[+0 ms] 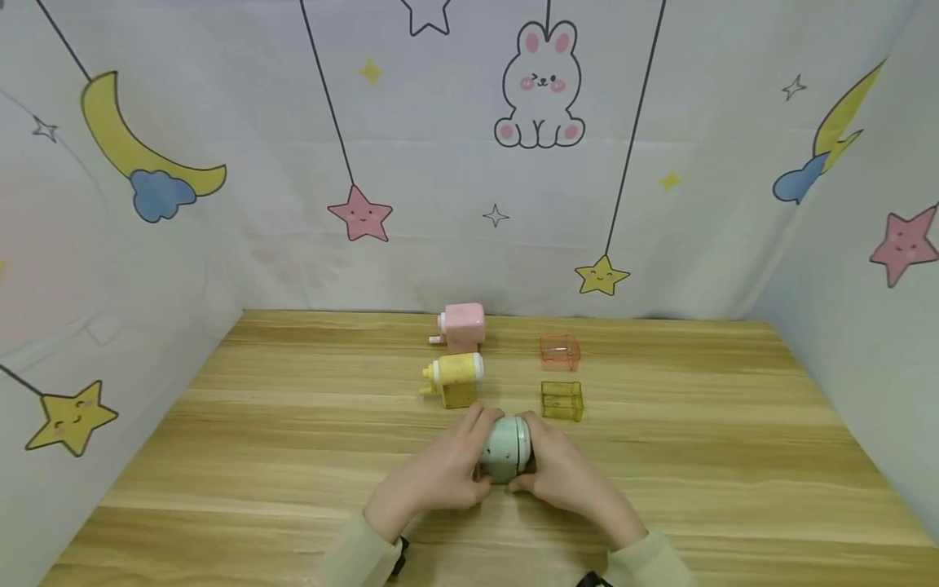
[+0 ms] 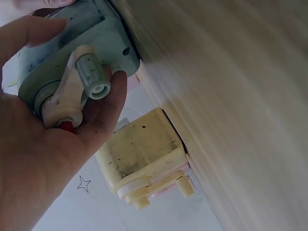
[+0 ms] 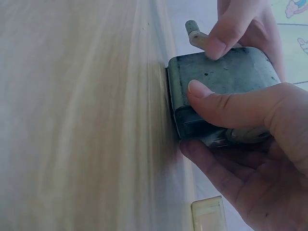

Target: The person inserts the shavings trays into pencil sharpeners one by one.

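Head view: grips a green sharpener point(image 1: 504, 450) between left hand point(image 1: 449, 463) and right hand point(image 1: 561, 466) with curled fingers, apparently resting it on the wooden table point(image 1: 704, 456), nearer than a yellow sharpener point(image 1: 456, 371). Left wrist view: curls left fingers about the crank point(image 2: 91, 77) end. Right wrist view: lays right thumb across the body, near a translucent yellow box point(image 3: 209, 215).

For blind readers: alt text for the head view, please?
A person's left hand and right hand grip a green sharpener. Beyond it, on a wooden table, stand a yellow sharpener and a pink sharpener; right of these are a yellow bin and an orange bin, both see-through.
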Action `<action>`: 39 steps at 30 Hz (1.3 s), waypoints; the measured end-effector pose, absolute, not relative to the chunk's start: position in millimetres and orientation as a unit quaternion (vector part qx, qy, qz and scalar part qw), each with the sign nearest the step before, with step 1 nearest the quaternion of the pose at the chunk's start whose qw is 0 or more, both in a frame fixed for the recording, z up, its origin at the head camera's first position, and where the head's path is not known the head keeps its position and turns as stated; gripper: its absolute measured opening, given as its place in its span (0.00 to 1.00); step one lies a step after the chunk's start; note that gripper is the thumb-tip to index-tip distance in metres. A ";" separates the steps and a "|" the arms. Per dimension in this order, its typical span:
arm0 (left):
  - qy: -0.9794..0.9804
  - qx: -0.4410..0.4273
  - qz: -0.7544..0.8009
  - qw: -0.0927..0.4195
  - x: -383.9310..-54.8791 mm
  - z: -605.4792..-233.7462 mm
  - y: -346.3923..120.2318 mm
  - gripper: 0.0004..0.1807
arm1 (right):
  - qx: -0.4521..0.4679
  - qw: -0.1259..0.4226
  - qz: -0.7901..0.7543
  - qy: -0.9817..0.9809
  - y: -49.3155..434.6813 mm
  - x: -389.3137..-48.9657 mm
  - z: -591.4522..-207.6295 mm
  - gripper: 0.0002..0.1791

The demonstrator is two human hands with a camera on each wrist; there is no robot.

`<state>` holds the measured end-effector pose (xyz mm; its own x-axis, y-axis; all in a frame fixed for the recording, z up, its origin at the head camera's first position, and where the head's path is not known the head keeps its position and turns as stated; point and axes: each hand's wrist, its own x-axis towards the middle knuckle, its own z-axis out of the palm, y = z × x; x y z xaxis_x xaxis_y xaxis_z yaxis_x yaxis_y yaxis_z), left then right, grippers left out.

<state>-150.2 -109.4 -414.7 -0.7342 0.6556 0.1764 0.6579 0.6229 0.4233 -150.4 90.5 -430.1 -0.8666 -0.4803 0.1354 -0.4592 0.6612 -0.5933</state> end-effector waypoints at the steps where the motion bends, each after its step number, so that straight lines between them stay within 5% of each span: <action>1: -0.900 -0.365 -0.240 0.000 -150.2 -414.8 -109.9 0.40 | -0.257 0.018 -0.323 0.911 90.4 -150.4 -430.9 0.39; 16: -0.913 -0.328 -0.235 -0.050 -149.2 -410.6 -113.0 0.41 | -0.273 0.098 -0.370 0.883 103.1 -157.5 -434.2 0.38; 31: -0.923 -0.353 -0.153 0.025 -142.9 -397.8 -119.6 0.51 | -0.286 0.105 -0.349 0.886 113.1 -155.9 -424.0 0.40; 39: -0.914 -0.371 -0.157 0.048 -145.5 -386.4 -128.8 0.50 | -0.274 0.066 -0.328 0.902 130.0 -158.6 -406.0 0.26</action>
<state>-145.5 -128.8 -386.4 -0.7199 0.6631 0.2049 0.6934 0.6750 0.2521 -158.6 130.0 -406.0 -0.8412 -0.5374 0.0599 -0.4502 0.6346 -0.6282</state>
